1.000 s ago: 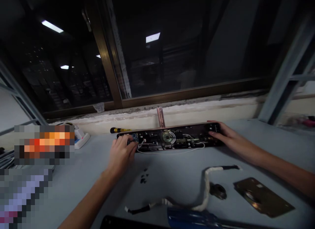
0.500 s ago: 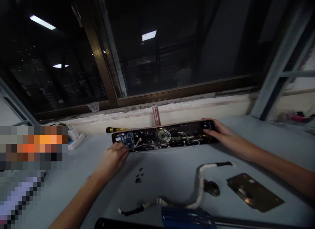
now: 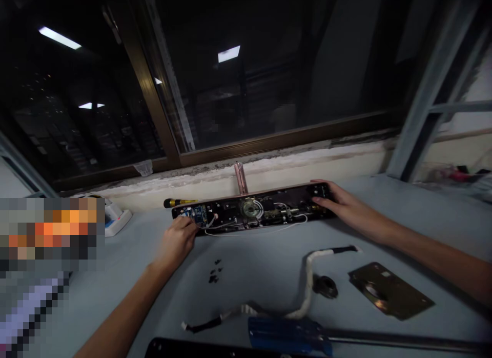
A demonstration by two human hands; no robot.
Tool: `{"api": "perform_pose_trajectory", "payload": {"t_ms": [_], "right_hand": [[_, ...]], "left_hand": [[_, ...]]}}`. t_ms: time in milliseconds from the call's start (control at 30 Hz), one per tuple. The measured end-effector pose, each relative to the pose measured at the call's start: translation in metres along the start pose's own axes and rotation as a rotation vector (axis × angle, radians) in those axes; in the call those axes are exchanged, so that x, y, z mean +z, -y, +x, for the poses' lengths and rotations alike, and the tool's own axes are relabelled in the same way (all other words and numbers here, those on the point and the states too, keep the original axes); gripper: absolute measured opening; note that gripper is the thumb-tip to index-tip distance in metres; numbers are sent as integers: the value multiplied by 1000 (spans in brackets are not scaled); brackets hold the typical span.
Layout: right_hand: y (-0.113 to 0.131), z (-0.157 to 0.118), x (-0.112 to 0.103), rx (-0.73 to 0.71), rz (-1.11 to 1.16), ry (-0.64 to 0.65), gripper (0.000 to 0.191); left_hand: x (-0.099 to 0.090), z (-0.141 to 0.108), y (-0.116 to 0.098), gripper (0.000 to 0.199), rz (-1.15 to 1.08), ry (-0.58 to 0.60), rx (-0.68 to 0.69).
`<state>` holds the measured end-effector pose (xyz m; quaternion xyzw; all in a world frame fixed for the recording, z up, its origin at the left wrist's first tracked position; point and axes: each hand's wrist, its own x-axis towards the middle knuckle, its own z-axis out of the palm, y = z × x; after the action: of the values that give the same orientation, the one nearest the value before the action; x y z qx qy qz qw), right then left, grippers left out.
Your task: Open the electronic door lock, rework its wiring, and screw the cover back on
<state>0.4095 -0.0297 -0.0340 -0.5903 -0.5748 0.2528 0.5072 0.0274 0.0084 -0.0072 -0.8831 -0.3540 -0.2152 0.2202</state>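
Note:
A long black door lock panel (image 3: 299, 198) stands tilted at the back of the table, its open inside facing me. A blue circuit board (image 3: 200, 214) sits at its left end, a round metal part (image 3: 251, 209) near its middle, and a thin white wire (image 3: 265, 234) hangs along its lower edge. My right hand (image 3: 336, 200) is closed around the right end, thumb in front. My left hand (image 3: 180, 241) is closed at the lower left corner, just below the circuit board; its fingertips are partly hidden. Behind the panel rises a copper-coloured handle (image 3: 241, 178).
Nearer me lie several small black screws (image 3: 214, 278), a white sleeved cable (image 3: 308, 276), a dark ring (image 3: 326, 286), a metal plate (image 3: 390, 290), a blue-handled screwdriver (image 3: 288, 335) and another black panel (image 3: 192, 349). A yellow-black screwdriver (image 3: 179, 203) and a white power strip (image 3: 117, 220) stand back left.
The view has shifted slightly, so most things sit a little further left and up. Both hands keep their places at the ends of the panel.

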Motion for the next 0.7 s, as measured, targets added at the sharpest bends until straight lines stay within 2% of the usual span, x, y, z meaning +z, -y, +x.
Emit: {"api": "perform_pose_trajectory", "payload": {"t_ms": [367,567,700], "right_hand": [[2,-3,1,-8,1,-6,49],[-6,1,1,-50,2,-34,51],[-6,1,1,-33,-5,-39,54]], "left_hand": [[0,0,-3,19,7,18,-63],[0,2,0,19,7,45,-39],[-1,6,-3,15,65,68,-121]]}}
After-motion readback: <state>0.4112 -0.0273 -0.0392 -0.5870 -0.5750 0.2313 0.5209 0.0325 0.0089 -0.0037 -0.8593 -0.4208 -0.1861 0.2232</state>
